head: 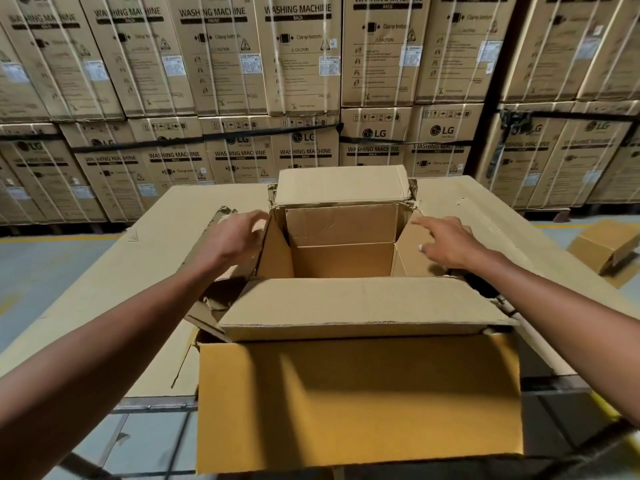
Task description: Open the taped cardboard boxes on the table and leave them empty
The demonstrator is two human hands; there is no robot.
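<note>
Nearest us, the front flap (360, 400) of the open cardboard box (343, 265) hangs down over the table (166, 233) edge, and just behind it a second layer of flap (360, 306) lies folded outward across the front wall. The box stands in the middle of the table, which is covered with flattened cardboard sheet.

Past the flaps we look down into the cavity, and what we can see of the floor and far wall shows bare cardboard, so we judge it already empty; the near inside corner is hidden by the flap.

Our left hand (235, 237) sits at the left side flap (273, 251), fingers curled over its edge, though blur keeps us from being sure how firmly it grips. Our right hand (446, 240) rests flat on the right side flap (412, 251), fingers straight and spread, holding nothing.

To finish well, we press both side flaps outward and down together, evenly, so the box does not skew or slide. We crease each at its fold so it does not spring back, minding the torn edges at the far corners.

Beyond, the rear flap (343, 185) stands upright. Farther off, a small cardboard box (606, 244) lies on the floor at right, and stacked washing machine cartons (298, 64) fill the background.
</note>
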